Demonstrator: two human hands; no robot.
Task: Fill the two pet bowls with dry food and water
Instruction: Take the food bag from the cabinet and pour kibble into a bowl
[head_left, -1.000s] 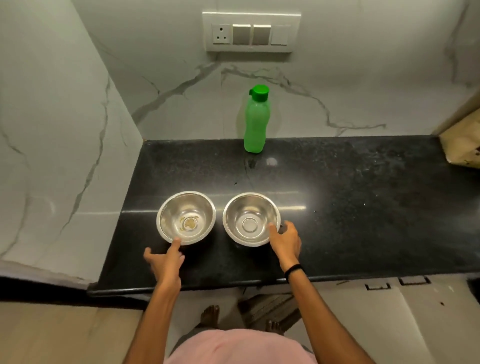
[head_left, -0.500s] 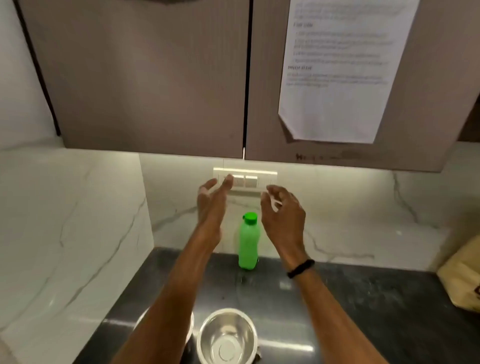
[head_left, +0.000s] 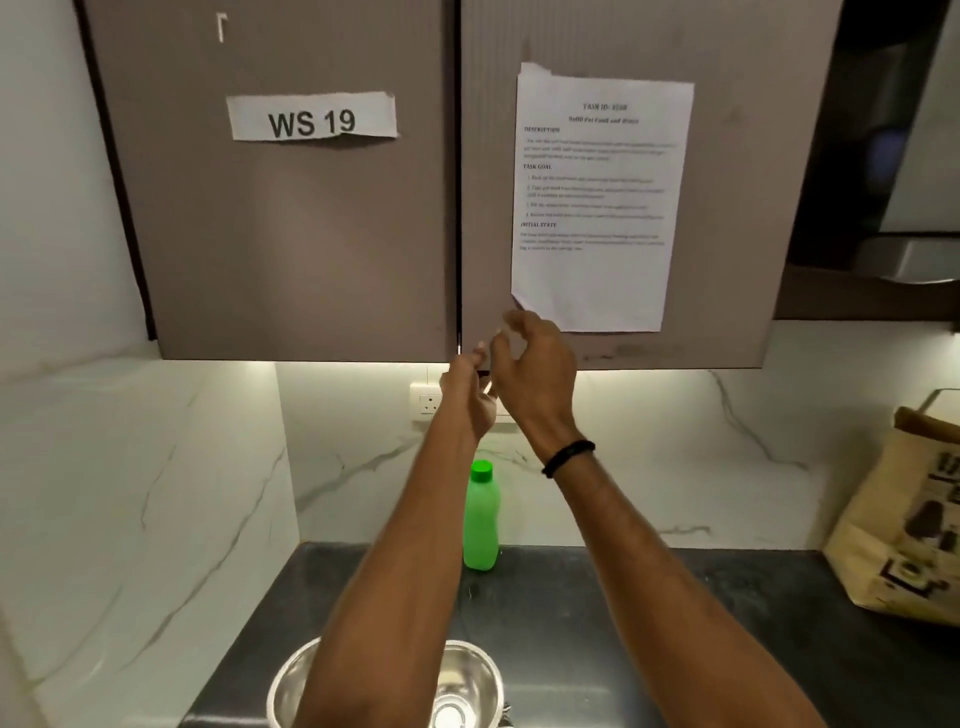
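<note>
Below the cabinet, the left hand meets its door edge, grip unclear, the right hand loosely curled, empty; the bowl on the counter sits unfilled, bottle capped.

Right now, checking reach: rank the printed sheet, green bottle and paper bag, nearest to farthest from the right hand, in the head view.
1. Printed sheet, just above the right hand.
2. Green bottle, below on the counter.
3. Paper bag, far right.

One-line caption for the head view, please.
Left hand and right hand near the cabinet doors' bottom edge, above green bottle and steel bowl on the counter.
</note>
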